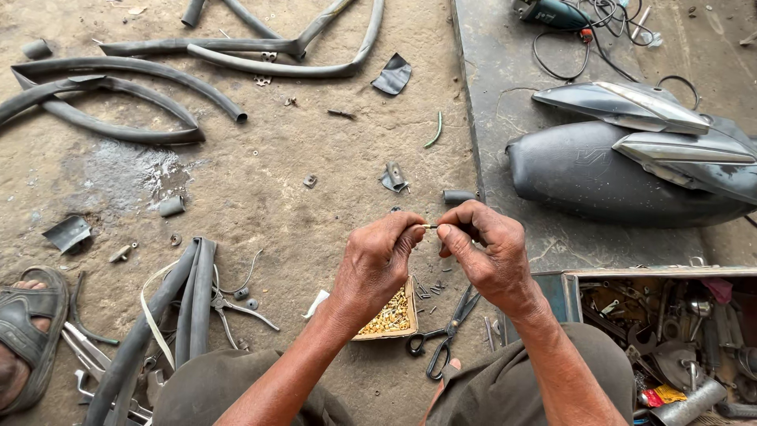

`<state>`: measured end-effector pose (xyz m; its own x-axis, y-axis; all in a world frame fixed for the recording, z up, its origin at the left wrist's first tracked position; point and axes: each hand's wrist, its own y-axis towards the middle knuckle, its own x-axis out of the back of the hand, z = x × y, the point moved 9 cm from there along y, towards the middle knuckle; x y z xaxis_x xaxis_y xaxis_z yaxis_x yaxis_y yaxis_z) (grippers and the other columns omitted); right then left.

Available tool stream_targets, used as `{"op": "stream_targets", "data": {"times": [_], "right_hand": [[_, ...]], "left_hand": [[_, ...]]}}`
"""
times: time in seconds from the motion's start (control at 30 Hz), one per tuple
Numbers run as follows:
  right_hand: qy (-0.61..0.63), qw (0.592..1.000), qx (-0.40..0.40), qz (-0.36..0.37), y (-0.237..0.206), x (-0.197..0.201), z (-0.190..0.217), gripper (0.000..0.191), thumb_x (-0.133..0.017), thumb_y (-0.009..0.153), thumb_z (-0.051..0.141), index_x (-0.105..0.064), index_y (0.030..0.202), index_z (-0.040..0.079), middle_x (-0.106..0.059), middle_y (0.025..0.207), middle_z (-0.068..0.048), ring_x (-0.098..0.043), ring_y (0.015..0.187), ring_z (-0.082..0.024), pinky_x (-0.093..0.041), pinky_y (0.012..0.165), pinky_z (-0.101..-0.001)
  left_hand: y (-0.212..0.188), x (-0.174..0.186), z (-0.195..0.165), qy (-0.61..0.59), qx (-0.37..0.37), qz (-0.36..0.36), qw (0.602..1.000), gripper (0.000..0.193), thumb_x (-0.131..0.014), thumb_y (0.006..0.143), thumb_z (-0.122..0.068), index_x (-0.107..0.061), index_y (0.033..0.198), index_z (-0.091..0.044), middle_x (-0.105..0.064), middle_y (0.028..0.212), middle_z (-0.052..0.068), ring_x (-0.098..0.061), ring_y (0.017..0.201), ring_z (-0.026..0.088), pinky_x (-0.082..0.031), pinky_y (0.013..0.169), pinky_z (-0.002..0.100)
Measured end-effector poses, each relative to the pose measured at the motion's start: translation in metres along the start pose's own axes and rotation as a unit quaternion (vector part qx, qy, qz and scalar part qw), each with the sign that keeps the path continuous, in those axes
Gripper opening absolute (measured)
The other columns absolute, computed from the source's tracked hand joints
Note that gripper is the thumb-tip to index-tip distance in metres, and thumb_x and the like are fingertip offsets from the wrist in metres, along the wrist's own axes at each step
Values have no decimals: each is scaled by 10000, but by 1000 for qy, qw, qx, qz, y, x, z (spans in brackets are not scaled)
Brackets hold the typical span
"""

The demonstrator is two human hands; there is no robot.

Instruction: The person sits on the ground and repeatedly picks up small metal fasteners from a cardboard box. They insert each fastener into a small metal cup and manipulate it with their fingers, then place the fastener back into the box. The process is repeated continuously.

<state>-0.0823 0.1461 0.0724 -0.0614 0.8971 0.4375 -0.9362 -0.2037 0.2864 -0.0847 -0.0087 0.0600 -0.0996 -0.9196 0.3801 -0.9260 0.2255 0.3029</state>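
My left hand (378, 264) and my right hand (486, 254) meet in front of me, fingertips pinched together on a small thin metal part (428, 226) held between them. Both hands hover above a small open cardboard box (392, 316) filled with tiny brass-coloured pieces. Black-handled scissors (445, 331) lie on the ground just right of the box, under my right wrist. My knees in grey trousers frame the bottom of the view.
Cut black rubber inner tubes (118, 95) lie across the dirt floor, more by my left knee (169, 308). A metal toolbox (670, 331) of tools sits at right. A black scooter seat and panels (631, 158) rest on a slab. Another person's sandalled foot (27, 331) is at left.
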Motion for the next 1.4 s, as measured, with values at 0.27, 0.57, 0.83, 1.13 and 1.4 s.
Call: {"op": "stream_targets", "data": {"times": [0.27,0.57,0.83,1.13,1.4], "right_hand": [[-30,999,-13,-2,-2,-1,-3,53,-643,976,52,-672,978,8,-709,769,-53,-719,697,-96,-590,602,-240],[-104,992,74,4,-4,-7,9,25,-636,985,41,-632,982,16,-686,843,-65,-733,731,-124,-592,615,-260],[-142,983,110,-38,-10,-14,14,39,-652,962,4,-616,974,15,-692,856,-87,-737,753,-164,-588,649,-300],[-121,989,88,-15,-10,-24,9,34,-628,974,0,-597,969,13,-697,826,-95,-741,735,-171,-589,634,-300],[-74,997,28,-10,-2,-24,-8,42,-611,1010,25,-614,978,-2,-716,772,-78,-712,676,-128,-586,594,-277]], "left_hand": [[2,-6,0,-12,26,52,998,171,-605,1008,-199,-689,1064,-61,-714,818,110,-724,738,218,-549,642,387],[-5,-25,33,-101,159,71,980,197,-565,1033,-150,-701,976,-18,-763,840,99,-747,791,172,-608,687,364],[-13,-42,47,-288,188,-6,939,158,-522,1025,-25,-644,945,35,-710,863,84,-775,834,159,-688,742,340],[-17,-42,49,-263,185,-3,947,135,-528,1014,-18,-626,933,30,-738,819,85,-780,812,159,-697,697,327],[-4,-41,50,-247,176,-7,953,179,-527,1019,-72,-631,922,37,-734,763,109,-766,725,166,-676,636,332]]}}
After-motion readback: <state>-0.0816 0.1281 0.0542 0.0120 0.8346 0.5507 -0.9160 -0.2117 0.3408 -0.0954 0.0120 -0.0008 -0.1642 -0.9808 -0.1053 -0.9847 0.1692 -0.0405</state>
